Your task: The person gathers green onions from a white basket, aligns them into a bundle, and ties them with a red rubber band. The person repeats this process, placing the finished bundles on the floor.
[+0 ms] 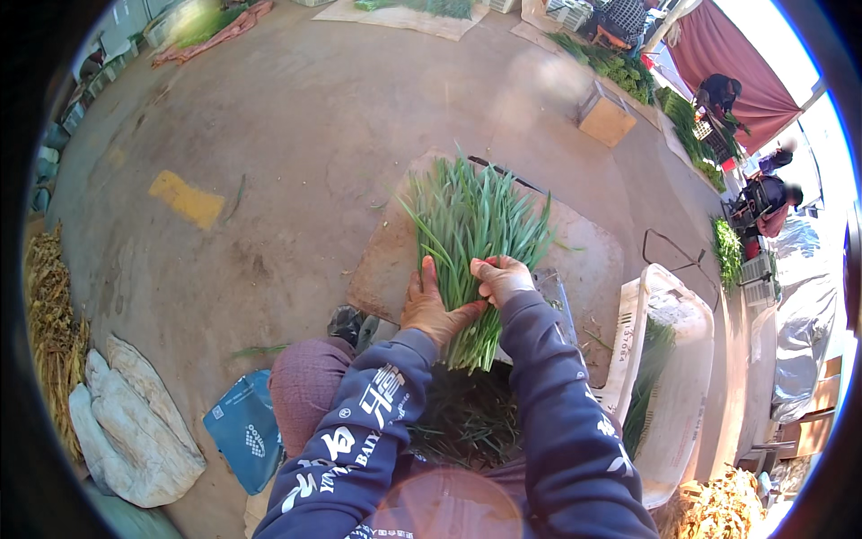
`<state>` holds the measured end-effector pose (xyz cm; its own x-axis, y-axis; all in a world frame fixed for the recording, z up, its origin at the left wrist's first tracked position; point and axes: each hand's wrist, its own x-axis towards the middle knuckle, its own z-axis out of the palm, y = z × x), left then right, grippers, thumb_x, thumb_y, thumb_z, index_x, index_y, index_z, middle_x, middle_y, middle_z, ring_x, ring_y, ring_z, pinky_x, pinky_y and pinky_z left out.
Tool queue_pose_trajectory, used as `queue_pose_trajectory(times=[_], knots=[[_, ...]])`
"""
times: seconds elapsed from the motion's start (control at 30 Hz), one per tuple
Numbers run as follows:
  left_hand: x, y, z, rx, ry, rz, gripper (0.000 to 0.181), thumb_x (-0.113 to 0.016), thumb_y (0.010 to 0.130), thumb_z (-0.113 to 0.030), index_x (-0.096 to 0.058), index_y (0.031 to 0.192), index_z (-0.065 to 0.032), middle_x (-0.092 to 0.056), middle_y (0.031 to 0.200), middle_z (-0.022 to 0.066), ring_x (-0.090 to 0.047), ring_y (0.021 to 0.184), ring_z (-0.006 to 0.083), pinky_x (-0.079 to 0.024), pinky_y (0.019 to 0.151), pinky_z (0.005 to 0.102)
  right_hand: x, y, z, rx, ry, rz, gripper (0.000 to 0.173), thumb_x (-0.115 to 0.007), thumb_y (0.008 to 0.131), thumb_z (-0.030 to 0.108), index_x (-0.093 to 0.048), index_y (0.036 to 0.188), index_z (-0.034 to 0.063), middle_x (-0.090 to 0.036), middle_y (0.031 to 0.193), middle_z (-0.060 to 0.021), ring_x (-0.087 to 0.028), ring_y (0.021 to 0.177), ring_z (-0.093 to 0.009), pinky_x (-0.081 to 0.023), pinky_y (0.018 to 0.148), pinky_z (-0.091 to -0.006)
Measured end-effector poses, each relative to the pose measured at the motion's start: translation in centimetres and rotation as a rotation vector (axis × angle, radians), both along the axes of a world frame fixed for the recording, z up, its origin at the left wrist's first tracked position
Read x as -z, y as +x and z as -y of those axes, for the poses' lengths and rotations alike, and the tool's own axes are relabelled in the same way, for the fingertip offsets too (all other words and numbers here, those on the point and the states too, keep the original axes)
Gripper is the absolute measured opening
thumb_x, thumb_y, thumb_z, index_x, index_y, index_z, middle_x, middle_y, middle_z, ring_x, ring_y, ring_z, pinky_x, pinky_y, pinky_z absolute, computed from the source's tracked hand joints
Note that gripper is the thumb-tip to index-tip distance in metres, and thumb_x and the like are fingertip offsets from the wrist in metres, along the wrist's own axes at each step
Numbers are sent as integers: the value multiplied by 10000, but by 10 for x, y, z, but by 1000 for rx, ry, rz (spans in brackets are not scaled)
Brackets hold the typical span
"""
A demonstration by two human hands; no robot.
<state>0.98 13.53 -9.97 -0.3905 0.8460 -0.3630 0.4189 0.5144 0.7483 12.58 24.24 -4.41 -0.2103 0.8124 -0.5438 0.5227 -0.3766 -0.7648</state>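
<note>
A thick bunch of long green leafy stems (471,229) lies before me over a flat board (586,249), its leaf tips pointing away and its pale cut ends towards my lap. My left hand (434,310) is wrapped around the lower left part of the bunch, thumb across the stems. On the right side of the bunch, my right hand (502,277) pinches leaves between thumb and fingers. Loose green leaves (471,418) lie in the dark space between my forearms, below the stem ends.
At my right stands a white plastic crate (673,404) with greens inside. A blue bag (246,431) and a whitish sack (135,424) lie at the left. A cardboard box (606,118) stands farther off. Several people work at the upper right among heaps of greens (609,67).
</note>
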Motion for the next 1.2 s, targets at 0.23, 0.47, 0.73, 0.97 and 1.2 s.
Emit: queue_pose_trajectory(times=[0.23,0.47,0.73,0.97,1.2], knots=[[24,-8,-2,-112,300,332,1275,-750,669,-690,-106,1522,5,-261,1480,251,-287,1388,371,-261,1143,401,-4,24,20,197,33,-255,324,-746,841,335,-634,999,77,-574,639,1,-467,468,-75,-362,435,-232],[4,0,5,-97,175,32,1305,-737,650,-716,-52,1540,-51,-211,1516,270,-260,1408,393,-252,1151,410,-35,22,65,238,157,-519,148,-751,856,137,-645,919,55,-619,693,17,-508,486,-68,-382,460,-219],[17,4,10,-25,88,-209,1348,-697,617,-779,37,1553,-145,-134,1555,289,-190,1432,439,-215,1147,498,-86,26,111,23,443,-584,113,-718,830,17,-691,939,22,-678,770,-53,-572,546,-79,-455,509,-217],[-8,3,8,-34,14,-110,1339,-749,629,-720,7,1553,-112,-158,1551,280,-235,1432,402,-258,1155,413,-110,78,129,-571,521,-697,213,-714,816,-29,-710,1021,28,-687,755,-54,-640,654,-121,-514,594,-254],[12,3,6,-34,153,-44,1333,-681,633,-790,25,1552,-132,-139,1546,301,-221,1429,425,-248,1154,432,-59,97,137,-562,520,160,423,-721,832,307,-637,1240,236,-684,804,-64,-674,761,-274,-527,687,-365]])
